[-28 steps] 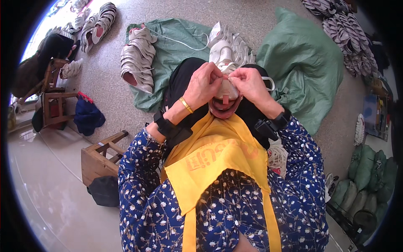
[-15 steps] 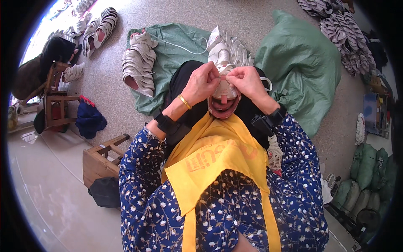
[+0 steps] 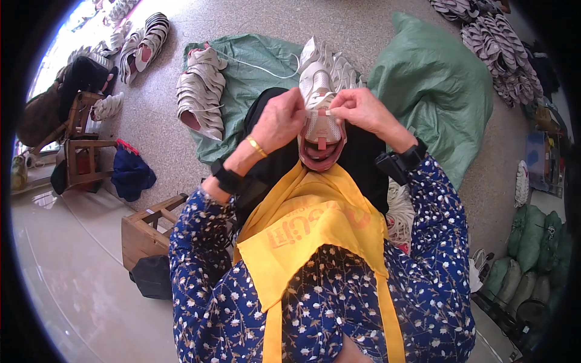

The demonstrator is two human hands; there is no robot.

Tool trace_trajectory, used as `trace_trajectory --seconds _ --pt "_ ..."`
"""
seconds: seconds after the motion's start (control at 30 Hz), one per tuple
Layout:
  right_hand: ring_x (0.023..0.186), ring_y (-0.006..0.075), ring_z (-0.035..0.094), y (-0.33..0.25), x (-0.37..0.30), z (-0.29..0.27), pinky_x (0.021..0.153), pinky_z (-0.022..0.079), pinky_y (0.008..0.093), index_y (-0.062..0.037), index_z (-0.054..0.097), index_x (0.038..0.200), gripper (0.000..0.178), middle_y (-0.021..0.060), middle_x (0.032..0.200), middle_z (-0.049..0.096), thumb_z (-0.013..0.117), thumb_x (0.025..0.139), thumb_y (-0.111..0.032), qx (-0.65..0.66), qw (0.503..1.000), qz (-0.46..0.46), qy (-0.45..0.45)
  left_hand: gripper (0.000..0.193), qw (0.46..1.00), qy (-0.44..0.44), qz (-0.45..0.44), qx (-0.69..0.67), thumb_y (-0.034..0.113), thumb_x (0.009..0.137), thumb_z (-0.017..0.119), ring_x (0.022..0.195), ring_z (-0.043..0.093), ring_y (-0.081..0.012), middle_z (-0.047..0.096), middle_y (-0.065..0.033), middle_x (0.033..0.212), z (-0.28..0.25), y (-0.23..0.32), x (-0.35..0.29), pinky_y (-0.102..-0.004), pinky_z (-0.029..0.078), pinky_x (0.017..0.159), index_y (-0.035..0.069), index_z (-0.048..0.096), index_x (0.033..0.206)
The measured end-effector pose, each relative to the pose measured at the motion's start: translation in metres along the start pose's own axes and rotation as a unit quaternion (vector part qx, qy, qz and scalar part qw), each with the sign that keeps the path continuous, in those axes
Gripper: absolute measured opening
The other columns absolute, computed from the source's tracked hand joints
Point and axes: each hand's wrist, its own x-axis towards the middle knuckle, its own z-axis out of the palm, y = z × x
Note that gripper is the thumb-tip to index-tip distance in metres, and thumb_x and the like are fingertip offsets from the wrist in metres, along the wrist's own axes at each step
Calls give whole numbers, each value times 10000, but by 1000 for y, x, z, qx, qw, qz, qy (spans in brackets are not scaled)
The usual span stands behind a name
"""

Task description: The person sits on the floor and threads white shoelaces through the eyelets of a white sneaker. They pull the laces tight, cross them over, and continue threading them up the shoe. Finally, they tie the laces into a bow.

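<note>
A white and pink shoe upper (image 3: 322, 158) rests between my knees, its pink-lined opening toward me. My left hand (image 3: 279, 121) is closed in a pinch at the left side of the lacing, its fingertips partly hidden. Across from it, my right hand (image 3: 362, 115) pinches a white shoelace (image 3: 328, 112) between thumb and forefinger. A short stretch of white shows over the pink tongue between both hands. Beyond the shoe, more white uppers (image 3: 345, 74) lie in a nested row.
To the left, a stack of white uppers (image 3: 201, 91) lies on a green sack (image 3: 242, 54). A bulky green sack (image 3: 433, 91) stands at right. White laces (image 3: 399, 215) hang beside my right thigh. Wooden stools (image 3: 145, 239) stand at left; more uppers (image 3: 499, 54) are piled far right.
My hands have drawn apart, the left moving left and the right slightly right. White lace now shows at my right fingertips. The shoe upper has stayed in place.
</note>
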Motion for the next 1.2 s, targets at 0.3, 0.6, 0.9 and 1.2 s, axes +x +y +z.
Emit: trace_trajectory --seconds 0.3,0.6,0.9,1.2 --pt "724 49 622 -41 -18 -48 646 489 208 -9 699 984 119 -1 825 684 706 940 -119 -20 996 -53 -75 90 975 31 -215 47 22 896 607 692 518 -130 562 -45 741 -135 -65 -86 -334 446 619 23 519 879" --pt "685 206 623 -34 5 1 633 495 343 -6 687 1028 179 100 849 690 694 857 -58 -246 934 -254 52 121 905 25 -293 308 60 859 607 663 598 -379 585 -202 731 -226 -127 -202 -455 472 639 -5 532 928" --pt "830 342 688 -33 5 0 715 528 396 23 667 942 140 183 848 673 693 858 -87 -312 916 -252 17 180 972 8 -183 145 36 880 676 856 692 -240 679 -116 924 -145 -49 -110 -349 553 740 -7 561 1012" --pt "742 193 716 -42 -11 -8 681 541 321 40 691 990 151 120 816 726 682 916 -92 -230 964 -131 -26 152 996 -2 62 63 5 874 676 811 653 -285 627 -123 840 -35 28 -17 -366 511 681 1 572 985"
